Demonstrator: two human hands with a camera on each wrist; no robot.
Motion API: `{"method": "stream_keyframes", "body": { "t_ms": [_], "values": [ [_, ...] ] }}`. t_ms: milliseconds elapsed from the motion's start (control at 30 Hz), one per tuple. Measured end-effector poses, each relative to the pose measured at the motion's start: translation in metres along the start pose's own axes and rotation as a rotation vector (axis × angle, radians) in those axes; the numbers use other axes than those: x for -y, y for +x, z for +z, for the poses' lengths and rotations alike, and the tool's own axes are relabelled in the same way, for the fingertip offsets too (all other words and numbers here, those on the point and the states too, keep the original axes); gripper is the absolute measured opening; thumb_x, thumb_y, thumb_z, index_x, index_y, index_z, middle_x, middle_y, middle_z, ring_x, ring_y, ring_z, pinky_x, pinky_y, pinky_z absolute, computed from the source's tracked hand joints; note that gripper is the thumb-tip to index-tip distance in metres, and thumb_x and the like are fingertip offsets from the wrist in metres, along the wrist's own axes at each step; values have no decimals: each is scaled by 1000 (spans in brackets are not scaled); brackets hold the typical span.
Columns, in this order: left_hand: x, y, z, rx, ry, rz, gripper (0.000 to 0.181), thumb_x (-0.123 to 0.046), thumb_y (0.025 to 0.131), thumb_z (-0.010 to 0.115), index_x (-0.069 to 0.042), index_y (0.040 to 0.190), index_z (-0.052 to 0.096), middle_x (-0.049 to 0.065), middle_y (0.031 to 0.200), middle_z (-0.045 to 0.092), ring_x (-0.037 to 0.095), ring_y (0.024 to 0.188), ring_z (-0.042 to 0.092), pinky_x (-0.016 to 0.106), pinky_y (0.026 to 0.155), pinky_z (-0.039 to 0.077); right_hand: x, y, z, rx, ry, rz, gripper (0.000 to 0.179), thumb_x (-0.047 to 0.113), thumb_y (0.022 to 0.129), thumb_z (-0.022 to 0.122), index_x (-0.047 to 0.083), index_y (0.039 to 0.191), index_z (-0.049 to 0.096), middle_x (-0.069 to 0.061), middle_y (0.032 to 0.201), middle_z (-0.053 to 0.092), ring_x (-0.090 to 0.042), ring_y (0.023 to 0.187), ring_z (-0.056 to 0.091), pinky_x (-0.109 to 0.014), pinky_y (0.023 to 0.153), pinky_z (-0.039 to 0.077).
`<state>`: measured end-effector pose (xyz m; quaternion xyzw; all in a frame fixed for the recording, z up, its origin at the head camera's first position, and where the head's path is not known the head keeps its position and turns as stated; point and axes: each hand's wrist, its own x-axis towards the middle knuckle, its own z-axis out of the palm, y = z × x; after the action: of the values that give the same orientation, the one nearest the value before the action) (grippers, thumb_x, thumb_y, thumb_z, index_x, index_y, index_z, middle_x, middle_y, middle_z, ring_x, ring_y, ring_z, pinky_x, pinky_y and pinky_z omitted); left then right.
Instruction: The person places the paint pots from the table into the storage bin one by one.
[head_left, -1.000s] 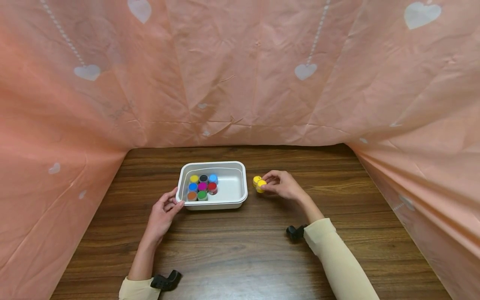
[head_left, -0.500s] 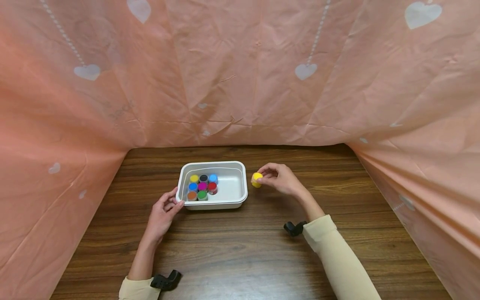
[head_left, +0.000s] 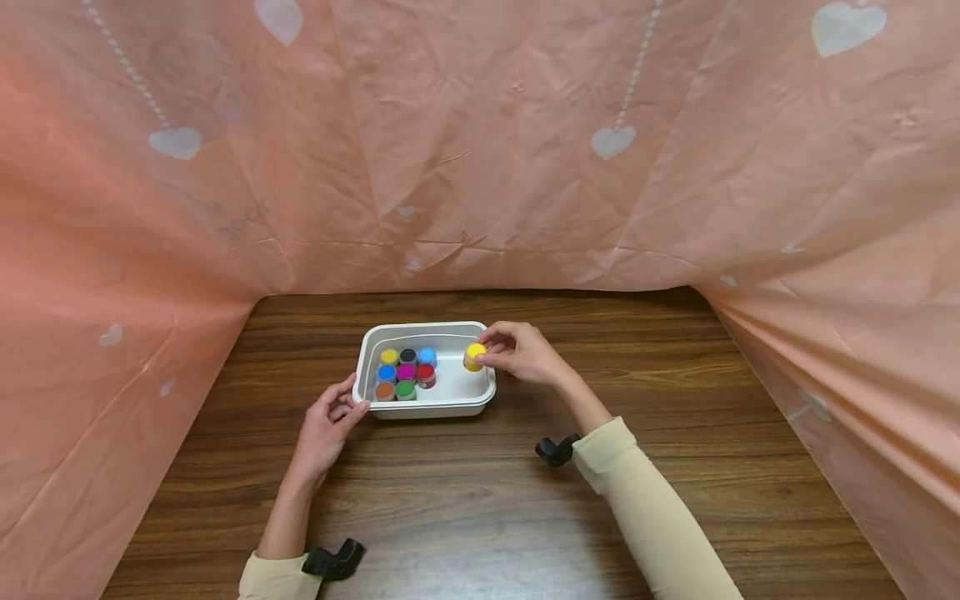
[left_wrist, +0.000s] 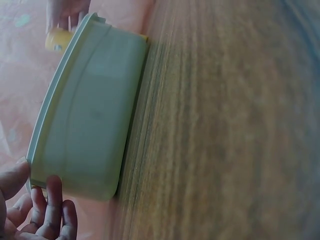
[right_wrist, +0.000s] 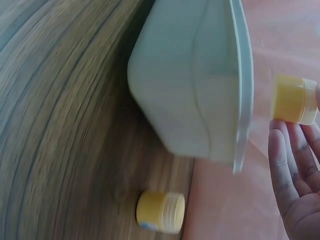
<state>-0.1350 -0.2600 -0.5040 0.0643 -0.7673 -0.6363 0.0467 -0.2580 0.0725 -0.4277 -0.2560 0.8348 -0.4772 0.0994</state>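
A white plastic tub [head_left: 420,412] sits on the wooden table, with several small paint pots [head_left: 406,372] grouped in its left half. My left hand [head_left: 324,429] grips the tub's near left corner, thumb at the rim, fingers [left_wrist: 53,205] along the outer wall. Above the tub's right end, my right hand [head_left: 521,352] pinches a yellow paint pot [head_left: 474,356] between thumb and fingertips. In the right wrist view this pot [right_wrist: 295,99] is higher than the rim. A second yellow pot [right_wrist: 161,212] stands on the table by the tub, hidden behind my right hand in the head view.
Dark wood tabletop [head_left: 450,508] surrounds the tub. A peach curtain with white hearts [head_left: 480,167] hangs behind the table and along both sides. Black wrist devices [head_left: 333,560] sit at both cuffs.
My right hand has lifted one yellow paint pot from beside the other and carried it left over the tub's right end. The left hand keeps its grip on the corner.
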Motion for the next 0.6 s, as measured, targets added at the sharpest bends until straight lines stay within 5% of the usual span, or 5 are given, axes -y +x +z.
{"method": "stream_keyframes", "body": {
  "t_ms": [600],
  "values": [
    [2, 0, 0, -4, -9, 37, 58, -5, 99, 70, 3, 151, 47, 6, 102, 55, 0, 86, 61, 12, 79, 51, 5, 33, 55, 103, -4, -47, 24, 12, 91, 81, 0, 110, 73, -13, 105, 73, -23, 95, 70, -33, 88, 56]
  ]
}}
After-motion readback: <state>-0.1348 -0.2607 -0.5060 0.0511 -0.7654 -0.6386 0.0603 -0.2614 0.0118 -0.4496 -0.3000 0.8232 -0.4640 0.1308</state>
